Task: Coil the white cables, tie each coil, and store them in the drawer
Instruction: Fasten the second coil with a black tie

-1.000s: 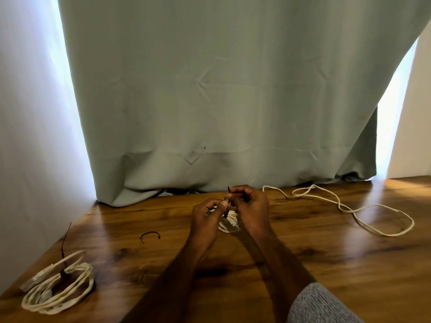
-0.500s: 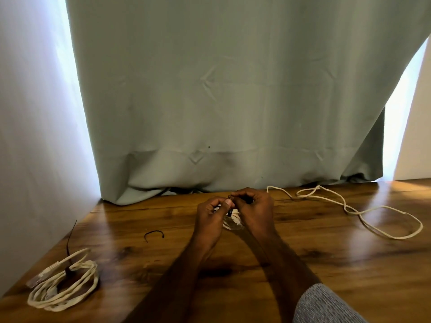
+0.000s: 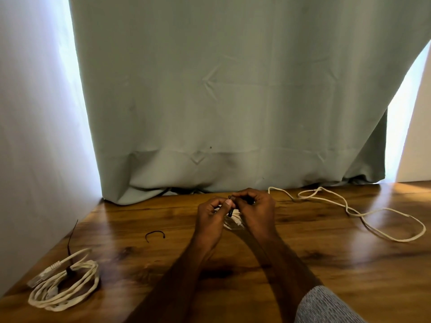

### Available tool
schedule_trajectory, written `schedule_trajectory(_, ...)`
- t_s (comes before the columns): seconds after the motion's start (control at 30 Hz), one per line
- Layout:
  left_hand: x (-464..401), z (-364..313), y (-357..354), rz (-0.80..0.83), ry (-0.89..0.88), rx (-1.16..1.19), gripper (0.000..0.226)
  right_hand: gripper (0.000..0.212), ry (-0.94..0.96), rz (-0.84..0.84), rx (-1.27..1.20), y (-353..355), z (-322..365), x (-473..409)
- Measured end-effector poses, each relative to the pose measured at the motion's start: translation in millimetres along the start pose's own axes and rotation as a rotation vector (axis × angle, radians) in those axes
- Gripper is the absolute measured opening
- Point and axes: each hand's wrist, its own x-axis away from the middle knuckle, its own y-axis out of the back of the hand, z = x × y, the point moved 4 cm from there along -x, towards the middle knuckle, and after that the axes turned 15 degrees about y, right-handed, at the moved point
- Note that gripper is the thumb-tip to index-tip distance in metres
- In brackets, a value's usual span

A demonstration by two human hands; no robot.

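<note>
My left hand [image 3: 211,214] and my right hand [image 3: 256,206] meet at the middle of the wooden table [image 3: 303,264]. Between them sits a small white cable coil [image 3: 233,221], mostly hidden by the fingers. Both hands pinch a thin black tie [image 3: 231,212] wrapped on that coil. A tied white cable coil [image 3: 65,282] with a black tie lies at the table's front left. A loose white cable [image 3: 363,214] sprawls uncoiled at the back right. No drawer is in view.
A spare black tie [image 3: 155,234] lies curved on the table left of my hands. A grey-green curtain [image 3: 233,101] hangs down to the table's back edge. A white wall [image 3: 35,136] borders the left side.
The hands stay together on the small coil. My right fingers have turned the black tie's end from upright to lying sideways. The camera shifted slightly.
</note>
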Motion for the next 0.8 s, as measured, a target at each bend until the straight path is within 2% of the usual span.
schedule_trajectory(0.47, -1.7, 0.2, 5.1, 0.0, 0.03, 0.027, 0.022, 0.024, -0.05, 0.066, -0.176, -6.3, 5.7, 1.3)
schedule_trajectory(0.63, -2.2, 0.3, 7.8, -0.029, 0.042, 0.023, 0.018, 0.023, -0.066, 0.12, -0.17, -8.1, 6.6, 2.2)
schedule_trajectory(0.8, -5.2, 1.3, 11.4, -0.059, 0.008, -0.021, 0.015, 0.023, 0.057, 0.195, -0.105, -7.4, 12.4, 2.3)
